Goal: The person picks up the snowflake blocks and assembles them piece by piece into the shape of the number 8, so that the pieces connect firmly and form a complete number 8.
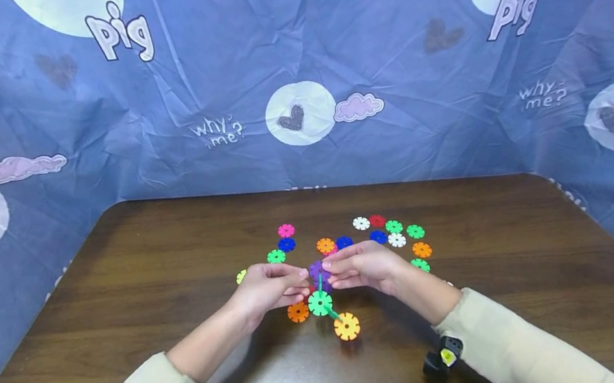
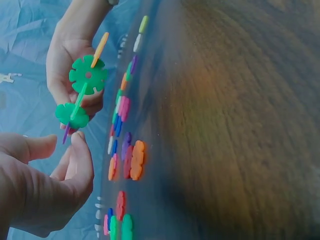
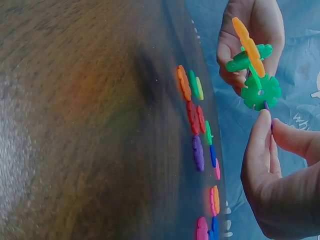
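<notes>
A chain of notched plastic discs, joined crosswise at their slots, hangs above the table between the hands. It has an orange-yellow disc (image 1: 347, 326) at the near end, several green discs (image 1: 320, 303) in the middle and a purple disc (image 1: 318, 270) at the far end. My right hand (image 1: 368, 266) pinches the purple disc between thumb and forefinger, plainest in the right wrist view. Close by on the other side is my left hand (image 1: 269, 289). In the left wrist view its thumb and fingers (image 2: 82, 157) stand apart, near the purple disc, with nothing between them.
Loose discs lie on the brown wooden table (image 1: 151, 289), among them a pink disc (image 1: 285, 230), a white disc (image 1: 361, 223) and an orange disc (image 1: 298, 312) below the left hand. A blue printed cloth (image 1: 420, 125) hangs behind the table and at its sides.
</notes>
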Available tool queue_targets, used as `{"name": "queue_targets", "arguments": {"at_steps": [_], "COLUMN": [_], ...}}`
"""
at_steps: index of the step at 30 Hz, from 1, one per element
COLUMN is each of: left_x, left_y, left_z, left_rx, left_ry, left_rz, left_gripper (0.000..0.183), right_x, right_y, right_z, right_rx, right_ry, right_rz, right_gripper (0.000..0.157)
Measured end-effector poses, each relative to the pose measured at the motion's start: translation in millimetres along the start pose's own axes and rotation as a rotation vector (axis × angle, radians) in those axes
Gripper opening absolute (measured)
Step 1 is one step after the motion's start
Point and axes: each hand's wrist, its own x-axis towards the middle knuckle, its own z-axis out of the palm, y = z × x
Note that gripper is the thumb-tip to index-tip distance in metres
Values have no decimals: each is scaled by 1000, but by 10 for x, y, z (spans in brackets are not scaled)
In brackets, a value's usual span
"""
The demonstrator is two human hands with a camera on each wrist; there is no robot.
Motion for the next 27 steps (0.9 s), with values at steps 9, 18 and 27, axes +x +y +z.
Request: {"name": "queue_targets", "arguments": {"at_steps": [9, 18, 27], "left_x": [85, 97, 113], "left_y": [16, -17, 23], "left_z": [58, 103, 100], "left_rx": [0, 2, -3], "left_ry": [-4, 55, 80], "left_rz": [-3, -5, -33], "left_gripper": [29, 24, 22], "right_x": [-33, -14, 25], "right_y": [-18, 4, -70], "right_z": [33, 55, -248], "right_rx": [7, -12, -249], "right_ry": [-12, -16, 132], "right_rz": [3, 0, -140], "right_gripper": [35, 35, 34]}}
